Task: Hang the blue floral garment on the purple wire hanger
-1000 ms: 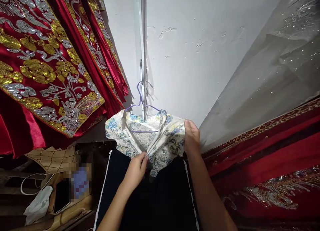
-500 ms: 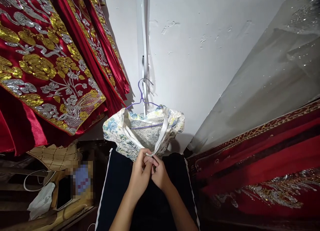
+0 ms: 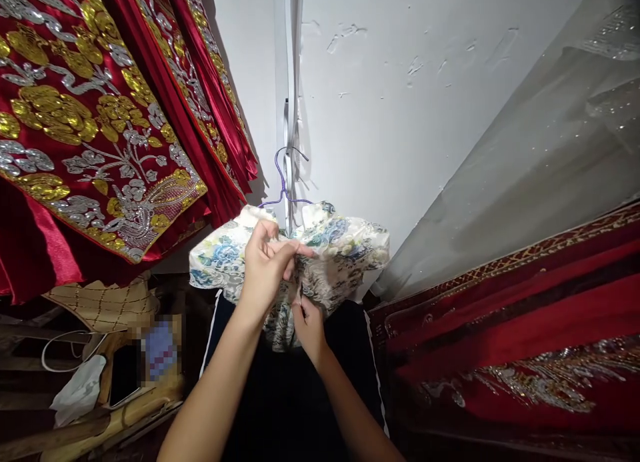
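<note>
Against the white wall (image 3: 380, 135), a flowered shirt (image 3: 340, 242) hangs from a purple hanger (image 3: 283, 175), whose hook sits on the white pole (image 3: 289, 62); below it lies dark cloth (image 3: 280, 402) with white edging. Half a second ago both hands met low on the front, at the point of a wide neck opening, and the shirt's inside and the hanger's lower bar showed through it. Now that opening is mostly covered, the inside and the lower bar are out of sight, and the collar (image 3: 316, 212) stands up on either side of the pole. The left hand (image 3: 263, 269) has gone up to the neck, while the right hand (image 3: 311, 332) stays lower, over the middle of the front.

The left grip has its thumb laid towards the fingers and one finger stretched across the front; I cannot tell whether cloth is caught between them. The right grip is pinching the front of the shirt, just below a small dark mark too small to make out.

As I judge it, the change brings the two front edges close together, with the work in hand centred there. Whether anything is fastened, the fingers hide.
</note>
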Tool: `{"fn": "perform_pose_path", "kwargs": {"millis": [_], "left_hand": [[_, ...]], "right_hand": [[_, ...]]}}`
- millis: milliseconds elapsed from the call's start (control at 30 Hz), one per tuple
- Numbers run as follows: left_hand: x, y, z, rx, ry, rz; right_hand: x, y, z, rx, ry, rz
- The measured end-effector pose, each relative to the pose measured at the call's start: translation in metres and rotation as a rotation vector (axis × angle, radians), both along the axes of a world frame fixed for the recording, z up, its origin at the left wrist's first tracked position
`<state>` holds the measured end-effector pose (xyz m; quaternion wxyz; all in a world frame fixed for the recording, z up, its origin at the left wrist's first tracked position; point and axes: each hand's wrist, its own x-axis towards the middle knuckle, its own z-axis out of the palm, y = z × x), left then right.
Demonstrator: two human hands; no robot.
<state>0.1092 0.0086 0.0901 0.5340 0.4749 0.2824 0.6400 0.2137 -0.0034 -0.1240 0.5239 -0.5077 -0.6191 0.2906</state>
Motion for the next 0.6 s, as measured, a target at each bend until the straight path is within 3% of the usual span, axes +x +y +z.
{"fn": "perform_pose_path", "kwargs": {"millis": [67, 167, 300, 367, 467, 600], "left_hand": [[-0.001, 0.007, 0.013, 0.055, -0.005, 0.008], [-0.004, 0.011, 0.02, 0.107, -0.021, 0.032], [-0.009, 0.012, 0.015, 0.106, -0.008, 0.031], [-0.011, 0.011, 0.01, 0.111, 0.006, 0.031], [-0.014, 0.011, 0.002, 0.142, 0.035, 0.074], [-0.013, 0.008, -0.003, 0.137, 0.105, 0.086]], "right_hand": [[-0.002, 0.005, -0.004, -0.002, 0.008, -0.003], [-0.004, 0.006, -0.01, -0.023, 0.018, 0.025], [-0.002, -0.001, -0.014, -0.059, 0.022, 0.087], [0.001, -0.002, -0.009, -0.068, 0.017, 0.13], [0.009, 0.003, 0.021, -0.047, 0.01, 0.208], [0.02, 0.017, 0.098, 0.134, 0.094, 0.121]]}}
